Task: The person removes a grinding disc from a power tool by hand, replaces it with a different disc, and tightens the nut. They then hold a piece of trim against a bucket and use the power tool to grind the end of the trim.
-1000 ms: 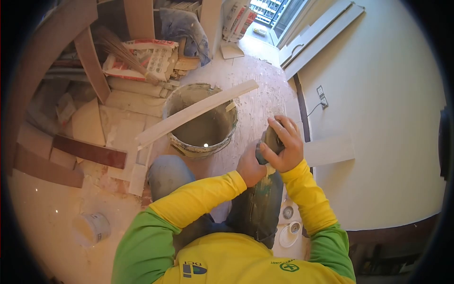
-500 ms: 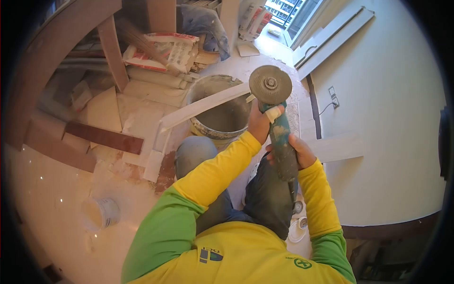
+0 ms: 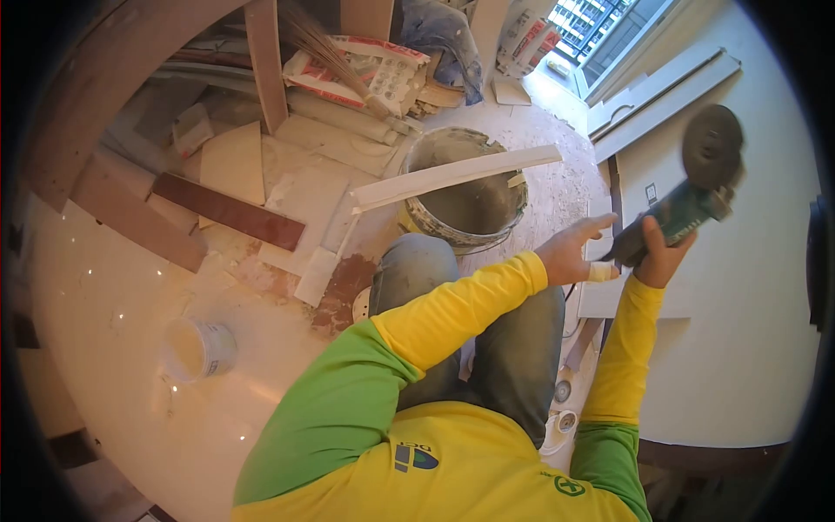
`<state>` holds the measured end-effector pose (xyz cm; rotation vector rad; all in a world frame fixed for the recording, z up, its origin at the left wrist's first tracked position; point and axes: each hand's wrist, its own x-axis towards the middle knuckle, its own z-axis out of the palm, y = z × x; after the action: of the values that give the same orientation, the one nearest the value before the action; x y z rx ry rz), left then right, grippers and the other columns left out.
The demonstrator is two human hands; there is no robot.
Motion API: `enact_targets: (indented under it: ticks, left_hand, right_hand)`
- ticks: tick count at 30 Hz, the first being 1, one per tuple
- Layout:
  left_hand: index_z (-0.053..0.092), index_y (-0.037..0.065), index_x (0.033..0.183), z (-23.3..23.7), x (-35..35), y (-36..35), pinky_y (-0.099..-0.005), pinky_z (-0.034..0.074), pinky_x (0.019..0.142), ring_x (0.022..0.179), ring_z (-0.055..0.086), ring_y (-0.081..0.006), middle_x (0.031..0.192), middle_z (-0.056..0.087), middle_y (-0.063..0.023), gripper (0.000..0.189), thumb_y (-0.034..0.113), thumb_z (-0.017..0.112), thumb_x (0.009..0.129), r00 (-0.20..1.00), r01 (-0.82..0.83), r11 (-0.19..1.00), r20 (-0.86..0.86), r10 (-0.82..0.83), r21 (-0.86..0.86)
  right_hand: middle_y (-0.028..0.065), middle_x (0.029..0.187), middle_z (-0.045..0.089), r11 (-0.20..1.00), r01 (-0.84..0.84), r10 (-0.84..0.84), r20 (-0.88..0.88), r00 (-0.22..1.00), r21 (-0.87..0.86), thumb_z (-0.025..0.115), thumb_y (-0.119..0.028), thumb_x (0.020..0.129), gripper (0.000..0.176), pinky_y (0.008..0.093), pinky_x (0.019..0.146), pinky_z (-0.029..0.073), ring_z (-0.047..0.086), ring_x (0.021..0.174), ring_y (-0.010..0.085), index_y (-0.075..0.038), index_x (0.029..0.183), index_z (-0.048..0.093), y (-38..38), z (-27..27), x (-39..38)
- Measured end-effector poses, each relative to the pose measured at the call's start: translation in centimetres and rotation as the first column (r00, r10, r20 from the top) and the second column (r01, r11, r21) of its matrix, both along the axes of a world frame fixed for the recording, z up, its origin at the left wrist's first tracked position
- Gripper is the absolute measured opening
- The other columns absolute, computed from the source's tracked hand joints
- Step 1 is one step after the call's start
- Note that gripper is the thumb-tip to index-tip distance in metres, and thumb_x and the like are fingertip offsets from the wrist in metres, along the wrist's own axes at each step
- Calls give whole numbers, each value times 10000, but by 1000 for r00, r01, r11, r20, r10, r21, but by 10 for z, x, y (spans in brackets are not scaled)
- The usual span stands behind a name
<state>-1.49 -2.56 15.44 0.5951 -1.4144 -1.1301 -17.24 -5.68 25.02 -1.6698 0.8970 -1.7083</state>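
Observation:
An angle grinder is held up on the right, its round disc at the top and slightly blurred. My right hand is wrapped around its body, thumb on the near side. Beside the grinder's rear end, my left hand has its fingers spread, with a pale wrap on one finger. A long white strip lies across the mouth of a dirty bucket in front of my knees.
Dark red board and other offcuts lie on the left, near a white tub. Behind the bucket are a torn sack and a twig broom. Long white panels lean against the right wall. Small discs lie by my leg.
The grinder has swung to the right in my right hand, its disc end tilting rightward. My left hand has let go of it and opened. The view has turned a little left.

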Motion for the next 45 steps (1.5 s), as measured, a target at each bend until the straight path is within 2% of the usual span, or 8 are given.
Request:
enact_targets:
  ticks: [4,6,11,22,27,36,43,45]
  left_hand:
    - [443,30,1476,0,-5,5,-374,422,1081,1299,535,-298,1406,541,-198,889,370,854,765,971,-192,947,88,221,-258]
    - [422,12,1480,-1,-4,-1,-385,428,1079,1267,561,-289,1382,572,-177,868,341,841,794,965,-248,958,50,257,-142]
    - [409,-9,1477,-1,7,0,-340,483,1004,1138,614,-191,1283,618,-114,644,150,708,930,933,208,978,-309,-188,34]
    - [425,-2,1465,-29,9,12,-308,490,986,1129,601,-158,1252,624,-94,660,10,726,877,981,188,904,-124,-151,385]
    - [440,12,1438,-40,9,29,-313,479,1002,1150,589,-162,1210,631,-78,650,2,742,862,986,69,853,-168,22,517]
    - [475,32,1339,-42,6,61,-320,572,895,1045,656,-204,1197,605,-85,518,53,727,886,938,-44,758,-235,256,650]
    - [465,23,1332,-40,2,63,-365,569,950,1074,650,-233,1212,584,-97,477,43,687,910,883,91,733,-395,254,674]
    - [458,24,1340,-50,-7,57,-366,566,957,1081,648,-230,1219,584,-99,494,42,692,905,876,130,711,-417,245,691]
  right_hand:
    - [104,959,661,999,-42,44,118,992,-20,766,-83,790,323,368,784,574,685,868,238,11,1054,605,6,27,10]
    - [93,946,651,994,-54,33,215,976,95,780,-106,789,321,350,780,557,671,801,231,3,1037,608,14,32,20]
    - [137,973,658,932,-253,130,410,903,261,748,-145,850,308,393,721,590,699,818,265,-3,1073,590,-20,-4,15]
    - [221,1050,679,573,-809,315,877,363,129,686,-290,884,508,502,842,595,696,923,372,37,1250,555,-44,-108,0]
    - [201,954,696,572,-739,163,834,527,355,680,-241,874,397,469,778,614,703,846,361,25,1160,605,-32,-103,23]
    - [140,886,680,313,-824,100,846,523,472,713,-173,836,315,425,652,624,702,736,273,-10,1079,595,-41,-131,47]
    - [157,849,682,429,-755,74,814,576,496,709,-187,837,296,400,645,619,696,694,284,2,1038,601,-33,-122,50]
    - [139,846,645,609,-531,14,661,750,589,711,-119,812,344,414,608,610,687,677,283,-26,1087,528,-30,-113,45]
